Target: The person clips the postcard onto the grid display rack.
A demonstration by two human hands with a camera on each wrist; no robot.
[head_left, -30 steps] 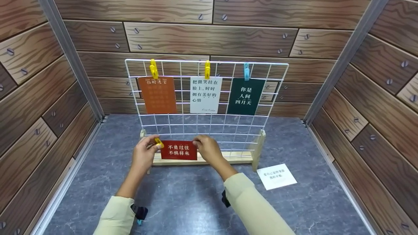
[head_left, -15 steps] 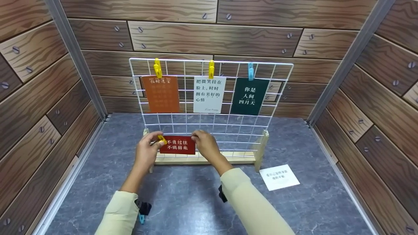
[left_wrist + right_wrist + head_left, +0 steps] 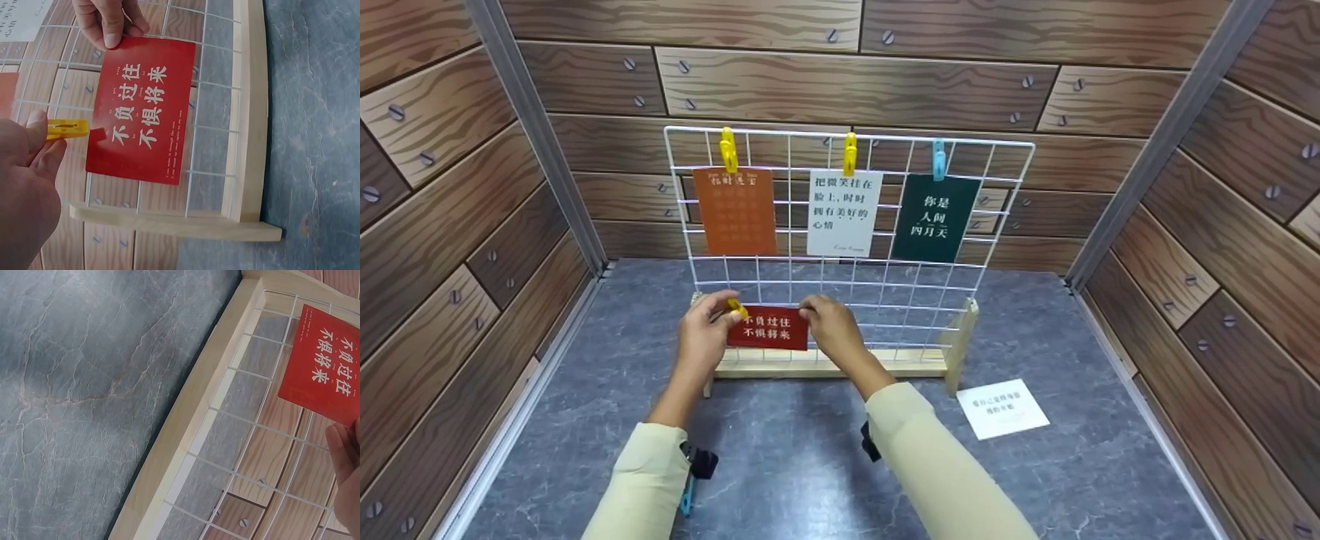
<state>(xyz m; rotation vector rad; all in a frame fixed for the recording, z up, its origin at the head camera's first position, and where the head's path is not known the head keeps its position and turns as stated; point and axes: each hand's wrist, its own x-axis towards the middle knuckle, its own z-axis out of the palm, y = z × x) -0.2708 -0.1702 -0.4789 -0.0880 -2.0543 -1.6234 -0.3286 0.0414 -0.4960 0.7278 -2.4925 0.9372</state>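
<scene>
A red card with white characters is held up in front of the lower part of a white wire grid. My right hand pinches the card's upper right corner between thumb and fingers. My left hand pinches a yellow clothespin by its handle end. In the left wrist view the clothespin's tip is right at the card's top edge. The right wrist view shows the card in front of the wires, with part of my right hand at its corner.
Clipped along the grid's top are an orange card, a white card and a dark green card. Another white card lies on the grey floor at right. A wooden base supports the grid. A blue clothespin lies by the left sleeve.
Both hands have lifted the red card and yellow clothespin slightly, closer to the grid. The clothespin now overlaps the card's upper left. The grid's top has shifted a little in view.
</scene>
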